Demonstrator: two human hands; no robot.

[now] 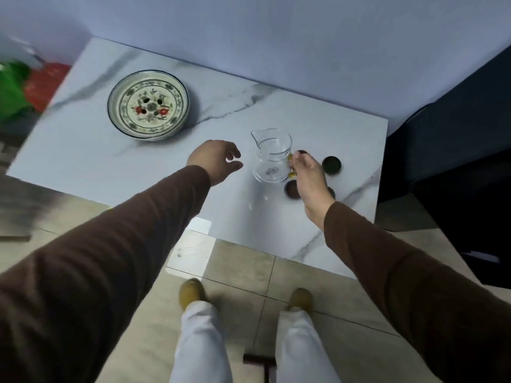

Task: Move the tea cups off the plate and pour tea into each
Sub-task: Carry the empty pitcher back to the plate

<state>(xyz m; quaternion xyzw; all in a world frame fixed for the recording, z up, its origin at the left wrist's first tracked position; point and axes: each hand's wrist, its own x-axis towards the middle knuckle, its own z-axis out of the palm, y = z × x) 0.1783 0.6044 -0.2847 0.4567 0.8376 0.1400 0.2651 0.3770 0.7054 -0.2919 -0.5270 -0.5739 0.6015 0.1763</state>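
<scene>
The small dark tea cups are already off the plate and sit on the marble-look table top (276, 233) at its right end: one (331, 165) stands clear beyond your right hand (311, 181), one (292, 189) is tucked just left of that hand, and at least one more is half hidden under it, so you cannot count them for certain. The glass pitcher (272, 156) stands just beside them, spout pointing away from you, and your right hand pinches its handle, fingers curled round it. It looks nearly empty, which may leave too little tea for every cup. Your wrist hangs right over the near cups, so lifting or tilting could clip one and tip it, and pouring blind into a cup your hand covers risks spilling on the table. Your left hand (217, 160) hovers left of the pitcher, fingers loosely curled and holding nothing; a nudge from it would jog the glass. The painted plate (149, 105) sits well apart at the far left, out of harm's way
</scene>
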